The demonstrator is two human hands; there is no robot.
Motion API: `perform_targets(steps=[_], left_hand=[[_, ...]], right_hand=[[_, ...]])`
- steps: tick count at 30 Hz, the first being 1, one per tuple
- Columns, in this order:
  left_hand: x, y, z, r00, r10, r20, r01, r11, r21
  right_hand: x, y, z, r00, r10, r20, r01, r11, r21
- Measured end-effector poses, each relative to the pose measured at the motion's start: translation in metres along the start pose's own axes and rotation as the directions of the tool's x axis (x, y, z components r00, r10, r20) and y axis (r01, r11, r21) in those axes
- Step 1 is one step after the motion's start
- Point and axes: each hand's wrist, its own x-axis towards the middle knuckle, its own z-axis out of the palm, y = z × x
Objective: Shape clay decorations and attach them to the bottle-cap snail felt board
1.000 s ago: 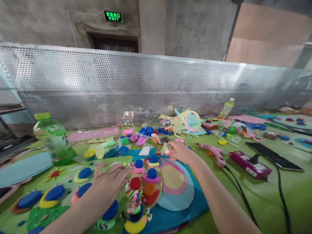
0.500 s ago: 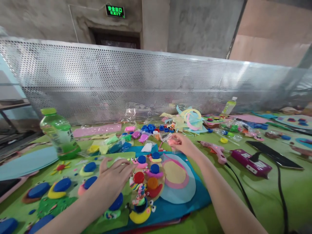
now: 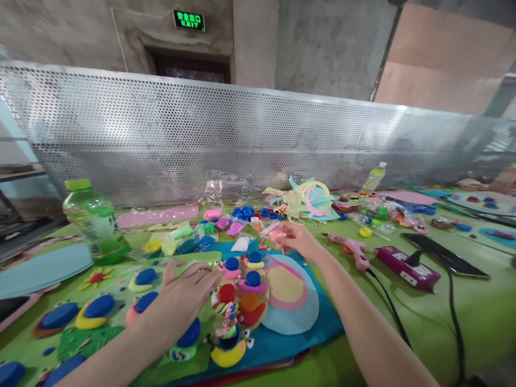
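Note:
My left hand (image 3: pixel 189 287) rests over the green card (image 3: pixel 161 368), fingers stretched and a little apart, holding nothing. Its fingertips reach the clay snails with bottle-cap shells, near a red cap (image 3: pixel 226 293) and a blue cap (image 3: pixel 231 264). Just beyond the blue sheet, my right hand (image 3: pixel 300 241) has its fingers closed on a pink clay packet (image 3: pixel 278 235) in clear wrapping, partly hidden by the fingers. Between my forearms lies a light-blue paper shape (image 3: pixel 298 317) bearing pink and tan ovals. A yellow clay snail (image 3: pixel 229 356) sits at the near edge.
A green drink bottle (image 3: pixel 94 226) stands at left. Blue caps (image 3: pixel 245 212), clay packets (image 3: pixel 236 228) and paper scraps (image 3: pixel 312 199) lie toward the back. On the right are a pink glue gun (image 3: pixel 350 250), a purple power strip (image 3: pixel 409 269), a black phone (image 3: pixel 445 252) and cables.
My right hand has drawn its fingers in around the pink clay packet and shows it more clearly. My left hand keeps its pose; the view has shifted slightly.

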Motion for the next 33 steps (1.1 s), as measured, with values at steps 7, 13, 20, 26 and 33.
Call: perform_targets(steps=[7,13,20,26,33], left_hand=[[-0.002,0.001,0.001,0.999,0.049,0.018,-0.049,0.999,-0.015],[-0.003,0.000,0.001,1.000,0.006,0.016,-0.006,0.999,-0.036],[-0.003,0.001,0.002,0.996,-0.025,-0.080,0.025,1.000,-0.008],[-0.007,0.005,0.006,0.998,0.031,-0.059,-0.035,0.997,-0.067],[-0.002,-0.007,-0.005,1.000,-0.014,0.002,0.014,0.999,0.052]], right_hand=[[-0.001,0.004,-0.003,0.994,0.091,0.064,-0.092,0.996,0.012],[-0.002,0.009,0.002,0.980,0.143,0.141,-0.158,0.982,0.100],[0.004,0.014,0.007,0.974,0.138,0.181,-0.165,0.976,0.141],[0.008,0.022,-0.006,0.981,0.124,0.150,-0.137,0.987,0.080],[0.004,0.007,-0.011,0.996,0.059,-0.071,-0.059,0.998,0.002]])
